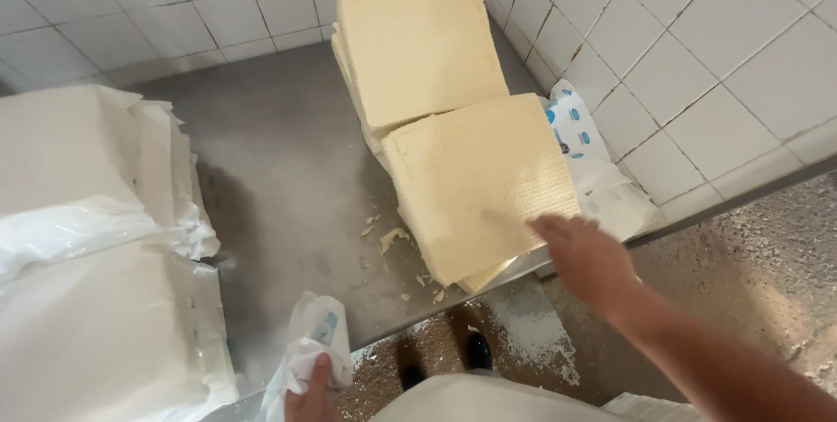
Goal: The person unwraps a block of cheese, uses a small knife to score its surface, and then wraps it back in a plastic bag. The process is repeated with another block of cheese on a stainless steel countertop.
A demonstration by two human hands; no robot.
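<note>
R hand (586, 252) open, fingertips at near-right edge of pale-yellow square wafer sheet stack (478, 180); L hand (312, 391) clenched on crumpled white plastic wrap (312, 339).

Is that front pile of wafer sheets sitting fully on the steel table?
No. The front wafer stack sticks out past the table edge at its near corner, beside the right hand.

A single head-worn camera looks steeply down, at close range, onto the grey steel counter (279, 169) set in a white-tiled corner (697, 47), with speckled floor (767, 274) seemingly below its edge.
</note>
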